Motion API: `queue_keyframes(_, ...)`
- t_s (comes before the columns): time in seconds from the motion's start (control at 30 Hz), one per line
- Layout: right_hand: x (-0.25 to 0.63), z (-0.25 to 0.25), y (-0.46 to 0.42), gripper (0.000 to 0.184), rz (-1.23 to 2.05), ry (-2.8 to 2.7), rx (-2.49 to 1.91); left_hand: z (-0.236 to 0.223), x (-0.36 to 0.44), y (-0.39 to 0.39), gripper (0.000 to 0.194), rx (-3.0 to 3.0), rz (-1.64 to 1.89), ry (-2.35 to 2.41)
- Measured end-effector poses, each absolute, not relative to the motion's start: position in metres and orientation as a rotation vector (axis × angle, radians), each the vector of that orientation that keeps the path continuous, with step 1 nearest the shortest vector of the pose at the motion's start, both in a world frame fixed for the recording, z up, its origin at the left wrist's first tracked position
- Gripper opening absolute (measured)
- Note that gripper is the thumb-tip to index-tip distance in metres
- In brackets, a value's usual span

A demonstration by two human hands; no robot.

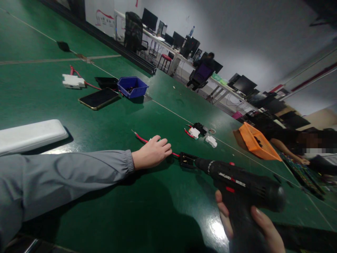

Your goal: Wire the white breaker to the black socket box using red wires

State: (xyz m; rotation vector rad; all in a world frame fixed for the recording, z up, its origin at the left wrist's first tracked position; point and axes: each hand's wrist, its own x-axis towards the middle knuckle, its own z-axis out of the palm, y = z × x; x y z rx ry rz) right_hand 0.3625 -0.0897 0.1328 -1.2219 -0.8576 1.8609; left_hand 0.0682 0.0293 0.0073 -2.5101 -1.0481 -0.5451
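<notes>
The right hand [266, 225] is clamping its fingers round a black pistol-shaped drill [243, 186] at four o'clock, pointing it at a small black rectangular housing [186, 161] at five. The left hand [152, 153] is arching palm-down over a thin red wire [141, 138] at seven, its finger closure hidden.

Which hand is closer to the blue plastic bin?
Left. The left hand is on the near side of the blue plastic bin; the right hand, gripping a black drill, is farther off, rightward.
</notes>
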Motion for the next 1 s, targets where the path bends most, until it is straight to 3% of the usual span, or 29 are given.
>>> queue_keyframes(1.0,0.3595,0.1268,-0.0929,0.048,1.726,-0.983,-1.274,0.0075,0.0678,0.0296,0.009,-2.502,-0.580,-1.036)
